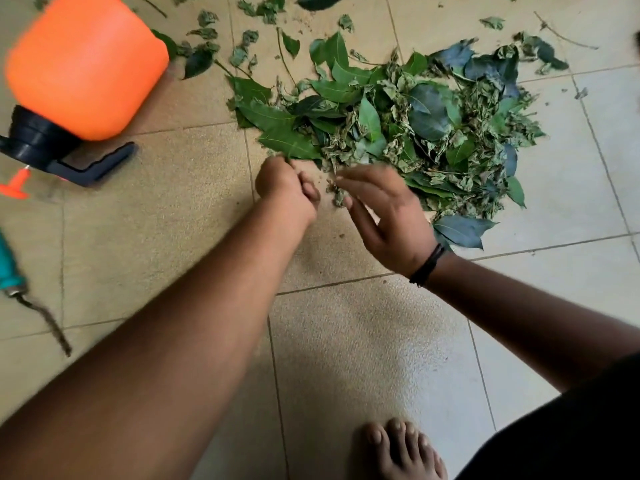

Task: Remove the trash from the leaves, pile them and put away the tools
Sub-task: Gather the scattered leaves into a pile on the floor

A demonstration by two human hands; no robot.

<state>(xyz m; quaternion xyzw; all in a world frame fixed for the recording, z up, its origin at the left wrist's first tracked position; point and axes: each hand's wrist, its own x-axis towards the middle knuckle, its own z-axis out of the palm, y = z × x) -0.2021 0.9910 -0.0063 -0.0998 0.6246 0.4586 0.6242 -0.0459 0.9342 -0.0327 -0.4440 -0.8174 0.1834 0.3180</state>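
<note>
On the left, the tools are not put away, by the look of it: a teal-handled tool (15, 282) lies at the near-left edge and an orange sprayer (86, 64) lies on its side farther off. Loose leaves (225, 46) are scattered far left of centre, not yet gathered. At centre the left hand (287, 185) is curled, apparently pinching a leaf or stem at the pile's near edge, though blur makes that uncertain. Just right of it the right hand (384, 209) is spread with relaxed fingers, a few crumpled scraps by its fingertips, gripping nothing that shows. The pile (415, 123) sits right of centre, already heaped from fresh green and dry curled leaves; I see no obvious trash in it. So piling looks well along, with strays and tools left. The floor (363, 358) is beige tile with grey grout, gritty near the pile; a bare foot (401, 452) shows near right.
</note>
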